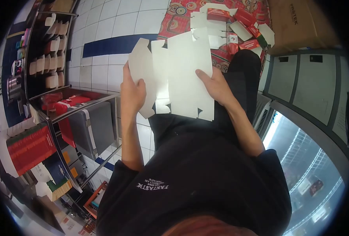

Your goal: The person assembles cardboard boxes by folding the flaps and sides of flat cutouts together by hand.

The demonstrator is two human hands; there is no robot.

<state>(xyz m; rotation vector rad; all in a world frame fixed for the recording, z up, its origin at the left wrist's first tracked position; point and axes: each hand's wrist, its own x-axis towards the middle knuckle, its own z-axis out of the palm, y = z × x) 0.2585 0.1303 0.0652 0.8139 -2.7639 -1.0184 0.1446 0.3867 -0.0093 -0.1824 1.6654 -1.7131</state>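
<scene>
A flat white cardboard blank (pixel 186 74) with creases, notches and side flaps is held up above my lap, its plain side facing me. My left hand (pixel 134 92) grips the left flap, thumb on the near face and the other fingers mostly behind it. On the right edge, my right hand (pixel 217 86) holds the card in the same way, its thumb lying on the surface. The left flap is bent at an angle to the middle panel. Beyond the blank, red and white cartons (pixel 232 42) lie on a red patterned mat (pixel 174 23).
A metal rack (pixel 70 88) with stacked cartons stands on the left, near a grey case (pixel 82 131). At the right are a large brown box (pixel 300 25), grey lockers (pixel 314 78) and a lit glass-fronted cabinet (pixel 300 161). White tiles (pixel 99 74) cover the floor.
</scene>
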